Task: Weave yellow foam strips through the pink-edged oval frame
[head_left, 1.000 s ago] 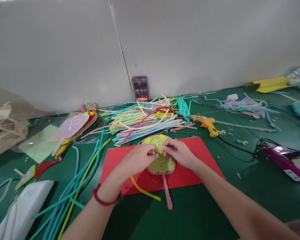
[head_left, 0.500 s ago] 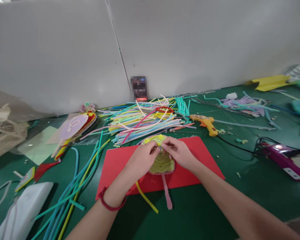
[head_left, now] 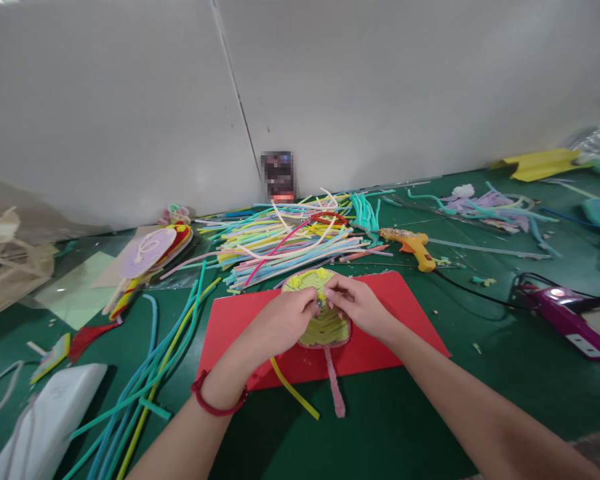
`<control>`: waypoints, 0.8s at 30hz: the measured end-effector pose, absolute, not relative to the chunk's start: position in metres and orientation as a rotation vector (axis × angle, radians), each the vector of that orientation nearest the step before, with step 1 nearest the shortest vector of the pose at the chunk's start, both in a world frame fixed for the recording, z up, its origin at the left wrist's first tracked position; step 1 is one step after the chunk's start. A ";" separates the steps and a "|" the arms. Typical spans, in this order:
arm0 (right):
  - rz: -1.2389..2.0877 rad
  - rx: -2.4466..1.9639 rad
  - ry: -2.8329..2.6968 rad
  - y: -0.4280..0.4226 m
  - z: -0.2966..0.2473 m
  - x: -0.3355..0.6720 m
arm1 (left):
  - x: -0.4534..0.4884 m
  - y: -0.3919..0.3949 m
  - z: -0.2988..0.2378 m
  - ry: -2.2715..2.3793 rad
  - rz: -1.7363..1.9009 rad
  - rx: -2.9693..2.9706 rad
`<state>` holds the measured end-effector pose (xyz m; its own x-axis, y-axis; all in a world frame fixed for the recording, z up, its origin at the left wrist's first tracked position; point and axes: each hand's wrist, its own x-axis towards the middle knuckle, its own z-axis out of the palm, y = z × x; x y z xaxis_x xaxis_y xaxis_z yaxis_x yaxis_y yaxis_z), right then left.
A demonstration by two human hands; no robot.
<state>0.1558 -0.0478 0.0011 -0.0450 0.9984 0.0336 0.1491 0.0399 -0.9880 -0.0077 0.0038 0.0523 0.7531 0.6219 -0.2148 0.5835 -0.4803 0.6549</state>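
Note:
A round fan covered with yellow-green pipe cleaners [head_left: 325, 331] and edged in pink lies on a red board [head_left: 380, 320]. Its pink handle [head_left: 335, 387] points toward me. Over the fan's upper half, my left hand [head_left: 293, 317] is closed in a pinch, with a small shiny grey spot at its fingertips. A yellow pipe cleaner [head_left: 295, 392] trails out from beneath this hand; its other end is hidden. My right hand [head_left: 363, 308] pinches close beside it, its thumb and forefinger nearly meeting the left fingertips. What sits between the right fingers is too small to tell.
Behind the board lies a heap of colourful pipe cleaners [head_left: 280, 250]. An orange glue gun [head_left: 413, 247] with a black cord is to its right, beyond a purple device [head_left: 565, 320]. Loose teal and blue stems [head_left: 135, 387], a lilac fan [head_left: 149, 253] and a white box [head_left: 55, 420] occupy the left.
My left hand has shifted slightly down and its fingers have turned a little. The yellow pipe cleaner's free end has moved slightly up and right. My right hand stays almost in place.

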 end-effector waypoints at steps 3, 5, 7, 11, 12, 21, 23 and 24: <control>1.113 -1.290 -1.403 -0.048 0.001 0.156 | -0.008 0.003 0.052 0.907 0.077 2.228; 1.087 -1.293 -1.448 -0.048 0.001 0.156 | -0.009 0.003 0.053 0.904 0.064 2.246; 1.043 -1.297 -1.514 -0.049 0.003 0.156 | -0.011 0.003 0.055 0.885 0.032 2.260; 0.974 -1.313 -1.644 -0.050 0.007 0.155 | -0.015 0.005 0.058 0.824 -0.047 2.261; 0.978 -1.309 -1.657 -0.050 0.007 0.155 | -0.015 0.005 0.058 0.819 -0.062 2.256; 1.034 -1.289 -1.418 -0.049 0.003 0.155 | -0.012 0.009 0.055 0.856 0.055 2.188; 1.054 -1.289 -1.402 -0.049 0.002 0.154 | -0.011 0.009 0.054 0.854 0.074 2.178; 1.063 -1.283 -1.397 -0.049 0.001 0.154 | -0.011 0.009 0.054 0.849 0.086 2.176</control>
<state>0.1540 -0.0488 0.0014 -0.0216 0.9968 0.0764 0.1919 0.0792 -0.9782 -0.0109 0.0092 0.0537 0.7742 0.5993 -0.2038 0.5463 -0.4700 0.6933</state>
